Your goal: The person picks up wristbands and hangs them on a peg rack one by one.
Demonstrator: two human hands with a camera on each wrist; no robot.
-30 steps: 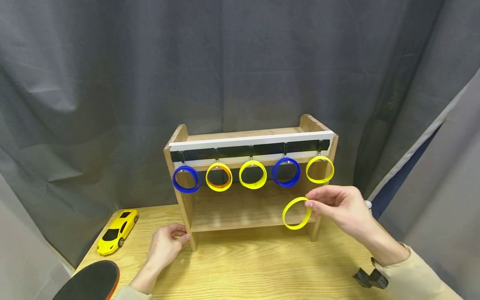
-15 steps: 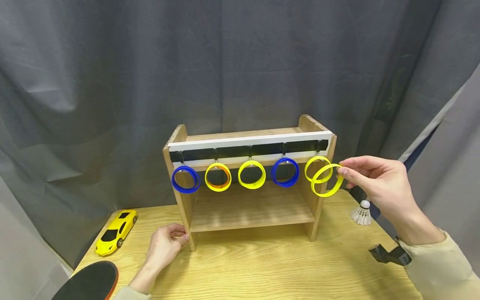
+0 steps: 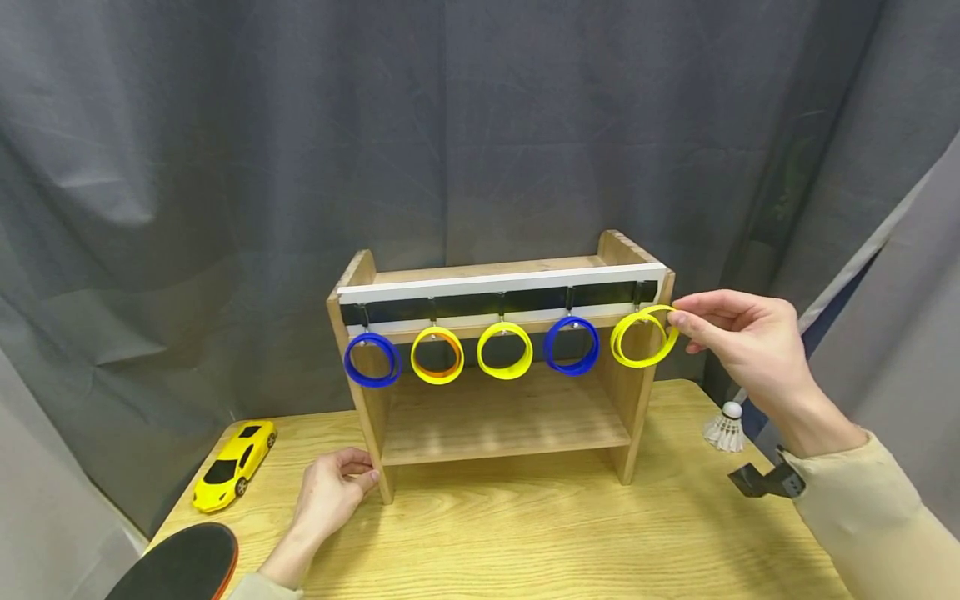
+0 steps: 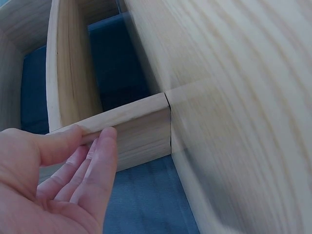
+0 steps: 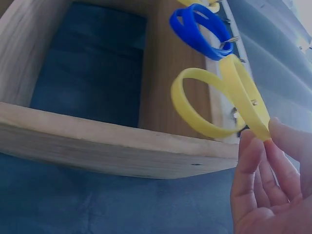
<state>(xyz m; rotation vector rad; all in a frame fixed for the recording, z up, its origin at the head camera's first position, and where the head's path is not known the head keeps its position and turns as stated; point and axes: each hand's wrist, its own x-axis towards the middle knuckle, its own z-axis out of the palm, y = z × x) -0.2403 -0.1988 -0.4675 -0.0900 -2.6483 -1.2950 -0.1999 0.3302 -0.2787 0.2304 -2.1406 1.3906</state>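
Observation:
My right hand [image 3: 738,337] pinches a yellow ring [image 5: 242,97] between thumb and fingertips at the rightmost hook. Another yellow ring [image 5: 187,105] hangs there, and in the head view the two overlap. The hook's tip shows against the held ring in the right wrist view; whether the ring is over it I cannot tell. My left hand [image 3: 333,492] holds the front edge of the wooden shelf's [image 3: 502,454] left side panel [image 4: 141,109], thumb and fingertips on the wood. Further left hang a blue ring pair [image 3: 572,346], yellow rings [image 3: 506,350], yellow-and-orange rings [image 3: 438,356] and blue rings [image 3: 372,360].
A yellow toy car [image 3: 235,467] stands at the table's left, with a black round paddle [image 3: 176,567] in front of it. A shuttlecock [image 3: 726,429] sits near the right edge, below my right forearm. A grey curtain [image 3: 450,125] hangs behind the shelf.
My right hand has carried the yellow ring from below the hooks up and right, then in to the rightmost hook. My left hand stays at the shelf's side.

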